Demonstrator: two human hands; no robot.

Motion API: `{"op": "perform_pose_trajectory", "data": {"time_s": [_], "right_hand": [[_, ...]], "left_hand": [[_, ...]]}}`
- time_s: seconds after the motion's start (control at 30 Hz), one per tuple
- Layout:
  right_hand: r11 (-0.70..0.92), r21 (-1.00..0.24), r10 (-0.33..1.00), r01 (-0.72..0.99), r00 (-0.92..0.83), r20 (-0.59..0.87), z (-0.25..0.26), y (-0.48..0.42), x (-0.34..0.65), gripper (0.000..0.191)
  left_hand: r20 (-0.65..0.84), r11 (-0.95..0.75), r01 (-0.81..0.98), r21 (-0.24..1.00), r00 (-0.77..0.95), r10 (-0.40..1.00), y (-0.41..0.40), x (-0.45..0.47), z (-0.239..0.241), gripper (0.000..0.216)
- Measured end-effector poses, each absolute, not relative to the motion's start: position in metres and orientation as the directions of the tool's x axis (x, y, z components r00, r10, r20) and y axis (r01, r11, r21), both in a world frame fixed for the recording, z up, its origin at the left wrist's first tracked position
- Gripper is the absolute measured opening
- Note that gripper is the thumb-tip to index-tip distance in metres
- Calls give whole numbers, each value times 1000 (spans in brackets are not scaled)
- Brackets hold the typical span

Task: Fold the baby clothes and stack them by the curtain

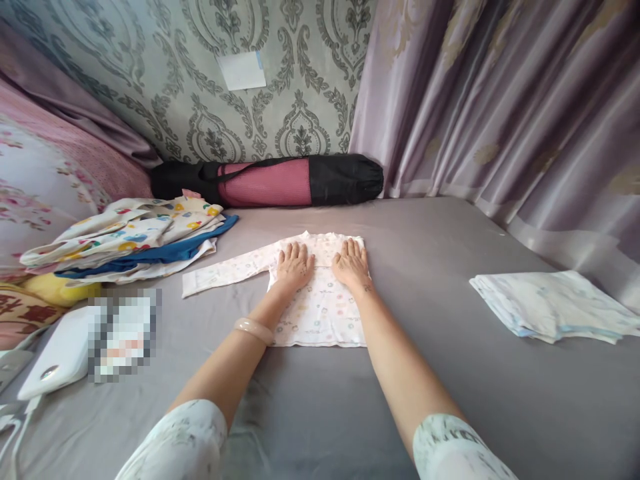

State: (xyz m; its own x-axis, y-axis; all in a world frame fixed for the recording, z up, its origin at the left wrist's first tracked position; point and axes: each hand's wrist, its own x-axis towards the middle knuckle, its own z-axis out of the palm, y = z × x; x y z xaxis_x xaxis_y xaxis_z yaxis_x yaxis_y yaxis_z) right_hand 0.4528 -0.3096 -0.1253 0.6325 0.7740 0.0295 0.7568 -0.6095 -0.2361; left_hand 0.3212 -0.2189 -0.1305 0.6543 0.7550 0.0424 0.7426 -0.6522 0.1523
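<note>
A small white long-sleeved shirt (320,313) with a pale print lies flat in front of me. One sleeve stretches out to the left, while the other is folded across the upper part of the body. Near the left shoulder, my left hand (295,265) rests flat on the fabric with its fingers extended. My right hand (350,262) presses flat on the folded side at the upper right, fingers stretched out. Neither hand grips anything. The cloth directly under both palms is hidden.
A pile of clothes (145,230) lies at the left, near a white device (65,350) with cables. A black and pink rolled bag (265,183) lies along the wall. Folded white cloth (555,303) sits at the right on the grey sheet (425,267), near purple curtains (460,100).
</note>
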Motion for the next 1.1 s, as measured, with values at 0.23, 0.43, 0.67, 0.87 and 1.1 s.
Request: {"op": "perform_pose_trajectory", "data": {"time_s": [0.23,0.43,0.67,0.87,1.1], "right_hand": [[-693,-230,697,684,716,28,-128,-316,468,62],[-705,-213,698,676,715,-40,-121,-315,471,63],[-515,-132,855,847,519,-8,-102,-292,467,62],[-380,-132,924,916,383,2,-124,-274,464,65],[-375,-151,926,914,376,-27,-129,-271,473,67]], "left_hand": [[91,-614,781,115,607,790,-221,315,-131,62],[88,-618,774,136,612,786,-221,315,-131,62],[303,-636,764,111,584,754,-227,313,-136,58],[227,-643,753,138,608,761,-225,313,-135,59],[174,-634,753,177,610,773,-225,314,-134,61]]}}
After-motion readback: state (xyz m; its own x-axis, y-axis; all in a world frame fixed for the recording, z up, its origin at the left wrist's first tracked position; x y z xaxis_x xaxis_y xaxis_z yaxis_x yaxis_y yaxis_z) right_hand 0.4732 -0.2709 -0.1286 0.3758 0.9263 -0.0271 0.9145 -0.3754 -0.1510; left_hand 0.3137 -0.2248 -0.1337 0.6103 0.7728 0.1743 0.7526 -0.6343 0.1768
